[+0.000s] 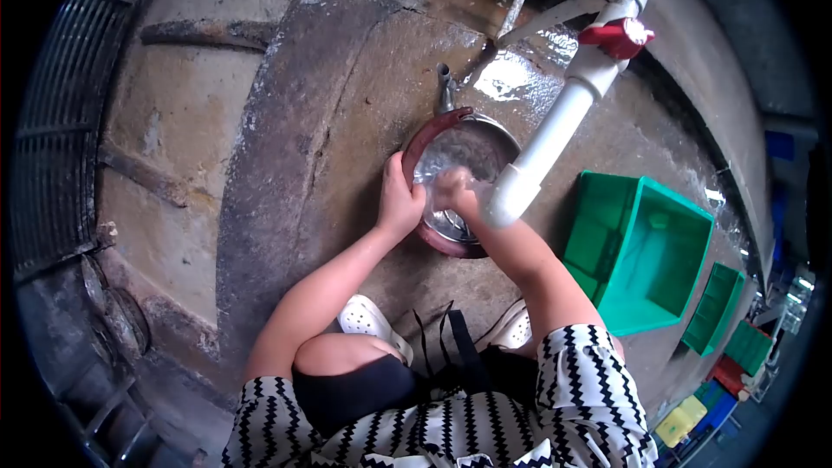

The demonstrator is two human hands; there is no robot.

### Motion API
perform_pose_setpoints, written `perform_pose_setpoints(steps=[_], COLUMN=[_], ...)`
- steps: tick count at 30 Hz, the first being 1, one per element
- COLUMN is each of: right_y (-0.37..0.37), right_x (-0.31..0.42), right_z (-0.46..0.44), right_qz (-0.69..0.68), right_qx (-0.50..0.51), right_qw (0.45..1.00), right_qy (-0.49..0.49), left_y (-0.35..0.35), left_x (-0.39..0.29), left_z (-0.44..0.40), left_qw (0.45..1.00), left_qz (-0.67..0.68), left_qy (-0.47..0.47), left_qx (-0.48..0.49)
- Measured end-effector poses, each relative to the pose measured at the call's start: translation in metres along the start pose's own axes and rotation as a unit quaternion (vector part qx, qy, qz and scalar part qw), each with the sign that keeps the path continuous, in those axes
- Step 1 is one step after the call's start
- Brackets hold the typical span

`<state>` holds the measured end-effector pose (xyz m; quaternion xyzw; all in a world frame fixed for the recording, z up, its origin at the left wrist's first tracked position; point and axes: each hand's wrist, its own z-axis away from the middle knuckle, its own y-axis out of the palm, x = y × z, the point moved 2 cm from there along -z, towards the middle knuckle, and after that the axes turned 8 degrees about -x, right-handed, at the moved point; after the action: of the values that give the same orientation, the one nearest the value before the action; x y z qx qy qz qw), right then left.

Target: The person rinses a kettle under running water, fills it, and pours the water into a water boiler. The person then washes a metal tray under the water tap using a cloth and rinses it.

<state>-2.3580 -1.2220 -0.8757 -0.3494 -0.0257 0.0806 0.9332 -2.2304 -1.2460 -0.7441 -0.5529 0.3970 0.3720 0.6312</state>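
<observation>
A round metal kettle (497,134) rests on the wet concrete floor, its spout (445,87) pointing away from me. A dark red handle (426,136) curves along its left side. My left hand (401,201) grips the kettle's left side at the handle, thumb toward the inside. Inside the open top, my right hand (454,187) is curled and partly blurred amid splashing water. Whatever it holds, if anything, is hidden. Just right of that hand, the mouth of a white plastic pipe (562,126) hangs over the kettle's right rim.
A red valve handle (614,37) sits on the pipe. To the right stand a large green crate (598,247) and a smaller green crate (715,308). A dark metal grate (56,121) runs along the left. My shoes (373,322) are close below the kettle.
</observation>
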Motion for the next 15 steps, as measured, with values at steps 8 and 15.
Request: perform_pose_setpoints(steps=[8, 15], right_y=[-0.017, -0.002], right_x=[-0.072, -0.026], right_z=[0.073, 0.036], right_qz=[-0.154, -0.146], right_qx=[-0.191, -0.186], right_qw=[0.942, 0.958], right_qy=[-0.229, -0.16], left_y=[-0.005, -0.003], left_x=[-0.006, -0.003], left_z=[-0.001, -0.011], left_qw=[0.999, 0.999], left_qz=[-0.041, -0.02], left_qy=[-0.013, -0.007], left_qx=[0.025, 0.033])
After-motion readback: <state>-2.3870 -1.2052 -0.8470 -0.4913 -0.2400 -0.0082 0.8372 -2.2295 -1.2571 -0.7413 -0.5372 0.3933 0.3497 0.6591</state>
